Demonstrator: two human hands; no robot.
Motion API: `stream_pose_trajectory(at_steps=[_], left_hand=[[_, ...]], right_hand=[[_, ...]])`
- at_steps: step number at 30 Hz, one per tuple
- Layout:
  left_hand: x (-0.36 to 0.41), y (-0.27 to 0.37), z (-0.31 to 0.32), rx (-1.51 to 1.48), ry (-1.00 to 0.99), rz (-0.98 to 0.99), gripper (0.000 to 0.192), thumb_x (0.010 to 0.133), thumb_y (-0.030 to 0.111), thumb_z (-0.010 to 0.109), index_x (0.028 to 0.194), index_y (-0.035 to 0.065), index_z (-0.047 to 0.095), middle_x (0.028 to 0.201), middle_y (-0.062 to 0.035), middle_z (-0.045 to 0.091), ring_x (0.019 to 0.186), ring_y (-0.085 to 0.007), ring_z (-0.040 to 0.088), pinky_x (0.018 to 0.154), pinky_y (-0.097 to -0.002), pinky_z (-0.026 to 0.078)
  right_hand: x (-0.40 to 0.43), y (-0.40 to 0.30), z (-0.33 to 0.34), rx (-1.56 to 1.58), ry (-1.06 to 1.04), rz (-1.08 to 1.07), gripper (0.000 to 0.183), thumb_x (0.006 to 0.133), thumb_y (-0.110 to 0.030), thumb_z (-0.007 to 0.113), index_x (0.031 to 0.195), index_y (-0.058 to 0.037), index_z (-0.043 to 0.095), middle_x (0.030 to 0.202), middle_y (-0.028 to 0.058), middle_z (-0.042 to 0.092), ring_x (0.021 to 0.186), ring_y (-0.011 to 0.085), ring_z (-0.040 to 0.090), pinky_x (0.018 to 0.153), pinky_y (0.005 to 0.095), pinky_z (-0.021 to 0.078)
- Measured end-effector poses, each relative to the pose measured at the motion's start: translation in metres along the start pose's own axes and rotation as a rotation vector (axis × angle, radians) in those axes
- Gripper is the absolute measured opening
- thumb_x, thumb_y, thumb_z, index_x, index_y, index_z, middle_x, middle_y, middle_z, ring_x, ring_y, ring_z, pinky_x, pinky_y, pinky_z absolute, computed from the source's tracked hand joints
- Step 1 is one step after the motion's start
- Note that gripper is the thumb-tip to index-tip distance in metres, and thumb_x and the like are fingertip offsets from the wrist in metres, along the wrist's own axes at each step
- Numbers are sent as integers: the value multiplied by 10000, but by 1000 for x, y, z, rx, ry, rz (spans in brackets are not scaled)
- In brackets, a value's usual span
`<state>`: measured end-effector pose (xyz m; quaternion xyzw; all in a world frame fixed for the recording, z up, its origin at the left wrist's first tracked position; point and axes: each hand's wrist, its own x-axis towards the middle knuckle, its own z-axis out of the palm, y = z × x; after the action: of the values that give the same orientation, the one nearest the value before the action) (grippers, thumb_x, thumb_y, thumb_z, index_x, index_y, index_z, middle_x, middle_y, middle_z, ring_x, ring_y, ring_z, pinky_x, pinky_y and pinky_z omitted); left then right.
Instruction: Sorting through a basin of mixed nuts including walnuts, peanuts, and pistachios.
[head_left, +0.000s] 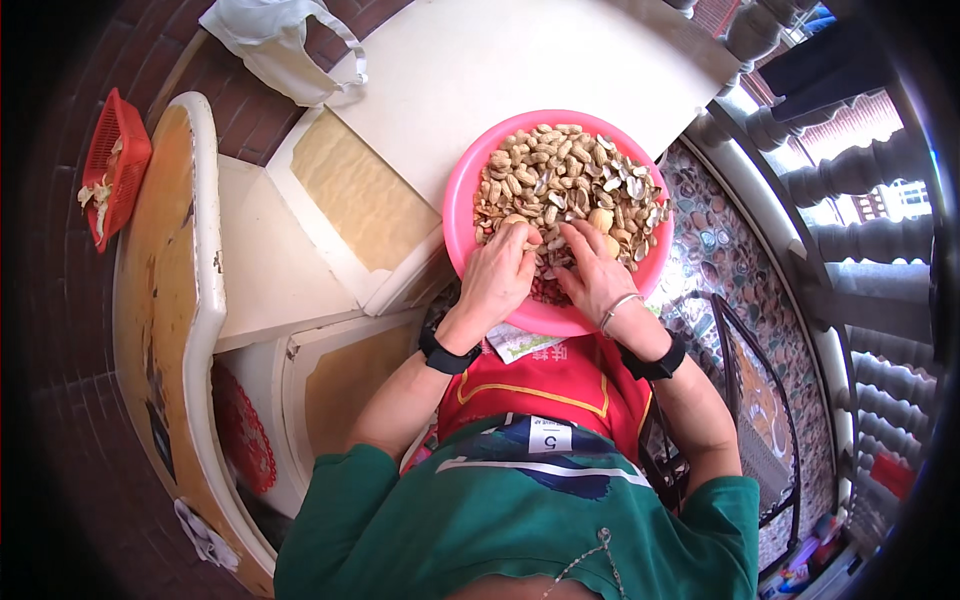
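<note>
A pink plastic basin (459, 169) holds a heap of unshelled peanuts (551, 150), with broken peanut shells (634, 187) along its right side. Reddish shelled kernels (547, 291) lie at the near side, partly under my hands. My left hand (499, 266) is over the near left of the heap, its thumb and forefinger pinched together on what looks like a peanut, mostly hidden by the fingers. To its right, my right hand (600, 281) reaches into the heap with thumb and forefinger apart. Rounded tan pieces (601, 220) of unclear kind show beside its fingers.
The basin sits by a cream tabletop (480, 67), above my red apron (525, 382). A white cloth bag (281, 49) hangs over the table's far left corner. At left are a worn wooden board (161, 247) and a red basket (120, 169). A baluster railing (862, 172) runs along the right.
</note>
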<state>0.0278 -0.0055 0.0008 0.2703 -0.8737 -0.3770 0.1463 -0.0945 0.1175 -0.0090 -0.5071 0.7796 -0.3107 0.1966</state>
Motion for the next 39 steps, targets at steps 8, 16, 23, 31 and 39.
stream_pose_trajectory(at_steps=[8,16,23,31,39], left_hand=[[-3,-6,9,227,-39,280,255,827,59,523,1081,46,527,986,-153,581,876,-334,600,744,-437,481],[-1,2,-3,249,-338,72,244,821,77,553,1061,38,532,994,-145,570,887,-335,591,746,-434,480],[0,-1,-2,-180,-89,102,235,847,-23,498,1075,19,531,997,-153,580,907,-293,608,774,-364,493],[2,-6,-21,-496,-361,55,458,866,-49,448,1310,56,409,1010,-110,587,917,-201,591,795,-312,479],[0,-5,-23,-669,-363,-38,509,874,-75,457,1357,66,377,990,-43,573,890,-75,551,756,-214,455]], right_hand=[[1,-6,-6,-112,-258,-11,387,849,-203,559,1206,-64,502,1140,149,543,965,340,592,799,429,497],[1,-2,-6,-52,-324,-4,223,826,-150,575,1027,-52,583,1008,151,570,901,349,594,763,426,493],[4,-1,-7,140,-149,-7,232,790,-112,619,993,-35,537,914,181,598,846,378,597,727,437,485],[8,-14,-21,201,-268,13,361,811,-200,636,1121,-53,525,934,159,655,859,338,634,721,410,500],[9,-18,-26,333,-332,164,348,848,-261,614,1129,-63,565,836,166,667,783,318,652,693,393,499]])
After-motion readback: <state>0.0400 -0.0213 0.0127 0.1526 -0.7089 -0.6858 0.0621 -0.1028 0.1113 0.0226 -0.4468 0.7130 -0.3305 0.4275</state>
